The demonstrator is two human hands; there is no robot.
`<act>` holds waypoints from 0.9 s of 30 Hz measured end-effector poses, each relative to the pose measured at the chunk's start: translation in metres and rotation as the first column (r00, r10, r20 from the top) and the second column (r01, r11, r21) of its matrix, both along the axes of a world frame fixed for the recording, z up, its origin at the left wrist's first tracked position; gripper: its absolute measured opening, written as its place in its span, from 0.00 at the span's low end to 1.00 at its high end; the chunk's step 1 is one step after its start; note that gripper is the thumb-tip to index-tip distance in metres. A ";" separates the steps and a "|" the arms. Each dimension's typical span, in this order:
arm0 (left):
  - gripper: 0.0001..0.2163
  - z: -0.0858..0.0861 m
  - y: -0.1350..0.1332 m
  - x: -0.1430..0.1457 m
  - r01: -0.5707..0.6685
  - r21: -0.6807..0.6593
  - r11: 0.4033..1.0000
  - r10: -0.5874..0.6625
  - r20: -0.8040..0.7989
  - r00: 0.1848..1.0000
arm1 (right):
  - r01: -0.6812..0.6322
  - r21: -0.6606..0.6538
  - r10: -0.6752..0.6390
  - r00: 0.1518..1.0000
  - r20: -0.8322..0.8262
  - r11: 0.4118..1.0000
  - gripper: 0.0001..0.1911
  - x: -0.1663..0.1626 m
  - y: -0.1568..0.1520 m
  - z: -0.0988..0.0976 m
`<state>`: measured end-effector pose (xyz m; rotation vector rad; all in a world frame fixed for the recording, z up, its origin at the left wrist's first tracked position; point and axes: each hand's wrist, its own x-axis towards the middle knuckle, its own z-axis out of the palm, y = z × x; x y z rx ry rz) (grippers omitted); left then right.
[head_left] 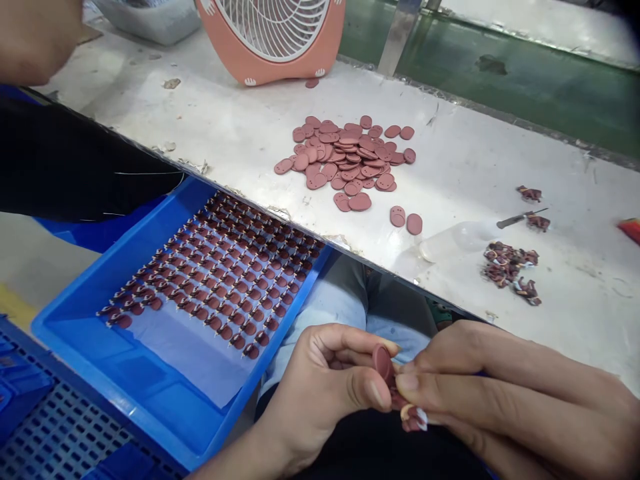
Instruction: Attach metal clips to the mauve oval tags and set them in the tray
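My left hand point(325, 383) and my right hand point(505, 387) meet over my lap, below the table edge. Both pinch one small reddish-brown oval piece point(384, 363) between thumbs and fingertips, with a small trim part point(413, 419) showing under it. A heap of the same oval pieces point(350, 157) lies on the white table point(240, 127), with two loose ovals point(406, 220) nearer the edge. A blue tray point(100, 353) at my left holds several rows of finished pieces point(220, 273) on a pale sheet.
A pink desk fan point(273, 37) stands at the table's back. A small blade tool point(520, 217) and a clump of dark scraps point(507, 267) lie on the right. Another person's dark sleeve point(65, 167) reaches in at the left. A blue perforated crate point(45, 427) sits at bottom left.
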<state>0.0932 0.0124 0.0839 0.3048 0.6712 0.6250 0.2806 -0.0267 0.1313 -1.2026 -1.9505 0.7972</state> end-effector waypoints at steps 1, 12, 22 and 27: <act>0.15 0.000 0.000 0.000 -0.002 -0.003 1.000 0.002 -0.008 1.000 | -0.005 0.018 0.005 1.000 0.008 1.000 0.13 0.001 0.001 -0.001; 0.16 -0.008 0.002 -0.002 0.026 0.018 0.999 -0.028 0.083 0.996 | -0.046 0.026 0.043 0.994 0.098 0.999 0.24 0.003 0.006 -0.002; 0.16 -0.019 0.003 -0.007 0.027 0.011 1.000 -0.029 0.157 0.987 | -0.024 -0.018 0.025 0.998 0.050 1.000 0.17 -0.001 0.014 -0.009; 0.16 -0.020 0.004 -0.007 0.020 0.025 0.999 -0.023 0.154 0.988 | -0.052 -0.041 0.051 0.999 -0.008 0.998 0.13 -0.006 0.019 -0.010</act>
